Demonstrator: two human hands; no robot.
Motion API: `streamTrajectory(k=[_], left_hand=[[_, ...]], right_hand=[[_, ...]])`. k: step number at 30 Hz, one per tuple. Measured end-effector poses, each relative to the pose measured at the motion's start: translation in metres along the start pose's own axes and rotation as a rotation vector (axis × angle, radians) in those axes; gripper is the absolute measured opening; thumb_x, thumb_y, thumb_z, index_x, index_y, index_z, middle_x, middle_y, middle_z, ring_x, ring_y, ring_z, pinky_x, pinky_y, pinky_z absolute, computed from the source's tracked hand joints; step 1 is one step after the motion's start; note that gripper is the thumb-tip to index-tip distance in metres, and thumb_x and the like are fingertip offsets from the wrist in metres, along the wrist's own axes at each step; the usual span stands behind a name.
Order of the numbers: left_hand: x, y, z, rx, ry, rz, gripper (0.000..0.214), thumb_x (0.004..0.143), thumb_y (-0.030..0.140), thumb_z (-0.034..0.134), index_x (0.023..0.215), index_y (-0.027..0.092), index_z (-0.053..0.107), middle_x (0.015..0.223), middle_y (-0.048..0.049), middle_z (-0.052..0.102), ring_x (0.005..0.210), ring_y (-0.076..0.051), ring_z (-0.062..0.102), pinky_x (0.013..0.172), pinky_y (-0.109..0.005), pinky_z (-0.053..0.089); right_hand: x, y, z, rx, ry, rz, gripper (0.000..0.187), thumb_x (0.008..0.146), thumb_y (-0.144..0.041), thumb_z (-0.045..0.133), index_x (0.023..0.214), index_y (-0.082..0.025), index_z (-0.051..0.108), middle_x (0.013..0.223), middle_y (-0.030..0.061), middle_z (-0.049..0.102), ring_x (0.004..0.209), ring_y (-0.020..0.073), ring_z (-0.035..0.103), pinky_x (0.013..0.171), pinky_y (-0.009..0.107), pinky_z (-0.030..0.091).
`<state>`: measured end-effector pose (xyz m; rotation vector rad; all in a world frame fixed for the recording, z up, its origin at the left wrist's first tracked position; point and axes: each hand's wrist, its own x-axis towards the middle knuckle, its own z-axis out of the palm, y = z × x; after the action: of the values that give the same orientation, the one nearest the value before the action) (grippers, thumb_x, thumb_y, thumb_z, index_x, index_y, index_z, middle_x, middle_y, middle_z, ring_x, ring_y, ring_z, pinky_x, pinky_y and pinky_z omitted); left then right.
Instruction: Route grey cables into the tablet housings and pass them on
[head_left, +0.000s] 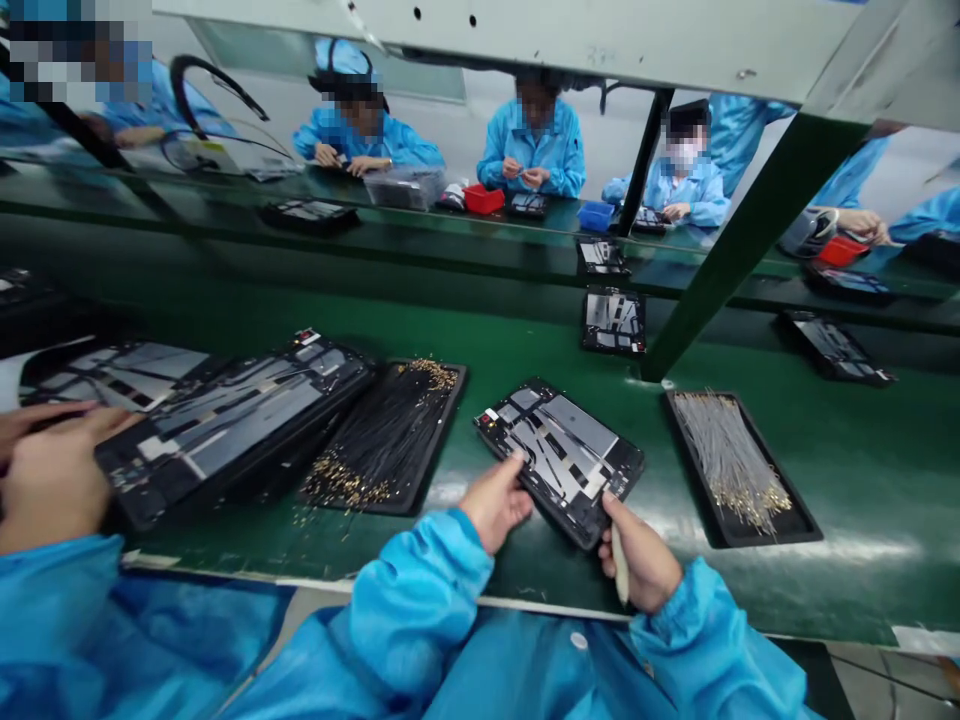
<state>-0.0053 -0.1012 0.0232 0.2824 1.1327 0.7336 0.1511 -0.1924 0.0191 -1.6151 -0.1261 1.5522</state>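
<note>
Because the pale stick [619,565] sits in the same right hand [637,545] whose thumb bears on the near right corner of the open device [574,445], a twist of that wrist could, I judge, drag the corner round or knock the stick against the exposed parts. I see the stick gripped between thumb and fingers; the left hand [499,503] lays its thumb on the device's left edge, but whether its fingers pinch from beneath I cannot tell. The device lies on or just above the green bench [885,490], directly before the person. Left of it, gold ends of black cables [382,425] spill past their tray [444,440] — a passing sleeve could snag them. Farther left, a co-worker's hand [56,480] is at a tilted larger device [240,420], which could sweep those cables if it slipped.

The tilted device hides part of that tray; the co-worker's arm is cut off by the frame — and I can't make out the open device's fine connectors.
</note>
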Motion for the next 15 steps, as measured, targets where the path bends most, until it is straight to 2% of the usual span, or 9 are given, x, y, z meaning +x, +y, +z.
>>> streamTrajectory(k=[1,3,4,6,8,9,11,13,15], left_hand=[[-0.006,-0.01,0.007,0.082,-0.072,-0.108,0.028,0.073,0.037,0.06,0.084,0.013,0.053,0.058,-0.0018,0.057,0.04,-0.007,0.048,0.039,-0.017,0.041],[-0.018,-0.025,0.02,0.173,-0.159,-0.197,0.032,0.074,0.039,0.058,0.092,0.013,0.052,0.059,-0.0038,0.059,0.044,-0.01,0.053,0.04,-0.018,0.042],[-0.022,-0.028,0.026,0.199,-0.178,-0.196,0.033,0.074,0.038,0.057,0.095,0.014,0.051,0.059,-0.004,0.06,0.047,-0.011,0.055,0.04,-0.018,0.043],[-0.027,-0.023,0.036,0.199,-0.135,-0.111,0.031,0.074,0.034,0.057,0.098,0.016,0.05,0.059,-0.0021,0.06,0.047,-0.012,0.056,0.038,-0.016,0.041],[-0.025,-0.005,0.043,0.167,-0.062,-0.034,0.028,0.072,0.03,0.059,0.096,0.019,0.05,0.056,0.0017,0.058,0.041,-0.009,0.051,0.032,-0.015,0.035],[-0.022,0.008,0.046,0.141,-0.025,-0.017,0.026,0.071,0.028,0.06,0.094,0.019,0.05,0.055,0.0031,0.056,0.037,-0.008,0.048,0.03,-0.014,0.033],[-0.012,0.037,0.052,0.077,0.014,-0.014,0.02,0.071,0.026,0.06,0.088,0.018,0.053,0.052,0.0037,0.055,0.033,-0.006,0.044,0.028,-0.013,0.03],[0.004,0.066,0.059,-0.006,0.037,-0.005,0.013,0.072,0.023,0.058,0.082,0.016,0.054,0.051,0.003,0.054,0.032,-0.006,0.043,0.027,-0.013,0.031],[0.026,0.092,0.067,-0.09,0.075,0.033,0.006,0.073,0.02,0.056,0.074,0.016,0.053,0.05,0.0031,0.053,0.032,-0.005,0.043,0.028,-0.013,0.032]], right_hand=[[0.001,0.001,0.009,0.017,-0.004,-0.019,0.038,0.072,-0.055,0.053,0.066,-0.019,0.044,0.049,-0.0074,0.039,0.038,0.0054,0.04,0.029,0.015,0.027],[0.003,0.001,0.021,0.015,-0.014,-0.06,0.041,0.071,-0.059,0.051,0.067,-0.018,0.045,0.05,-0.0074,0.038,0.038,0.0055,0.04,0.03,0.015,0.027],[0.003,0.001,0.024,-0.006,-0.018,-0.092,0.042,0.071,-0.06,0.05,0.069,-0.018,0.047,0.052,-0.0067,0.04,0.039,0.0058,0.041,0.03,0.016,0.028],[0.001,0.003,0.017,-0.128,0.0,-0.185,0.045,0.072,-0.062,0.046,0.073,-0.017,0.052,0.058,-0.0039,0.048,0.042,0.0077,0.045,0.031,0.018,0.031],[-0.004,0.008,-0.005,-0.351,0.079,-0.335,0.044,0.073,-0.059,0.046,0.08,-0.017,0.059,0.068,0.0012,0.059,0.054,0.0129,0.055,0.041,0.022,0.042],[-0.007,0.013,-0.02,-0.479,0.152,-0.428,0.042,0.074,-0.056,0.047,0.082,-0.018,0.061,0.075,0.0034,0.063,0.065,0.0166,0.059,0.052,0.024,0.048],[-0.012,0.027,-0.053,-0.664,0.318,-0.616,0.036,0.073,-0.052,0.049,0.083,-0.021,0.065,0.087,0.0067,0.067,0.086,0.0228,0.06,0.078,0.032,0.047],[-0.015,0.045,-0.08,-0.752,0.461,-0.707,0.036,0.072,-0.051,0.05,0.085,-0.021,0.066,0.09,0.0101,0.067,0.087,0.0256,0.061,0.081,0.036,0.047],[-0.015,0.063,-0.093,-0.791,0.548,-0.781,0.034,0.074,-0.049,0.048,0.083,-0.022,0.066,0.086,0.0121,0.068,0.081,0.0267,0.063,0.075,0.038,0.05]])
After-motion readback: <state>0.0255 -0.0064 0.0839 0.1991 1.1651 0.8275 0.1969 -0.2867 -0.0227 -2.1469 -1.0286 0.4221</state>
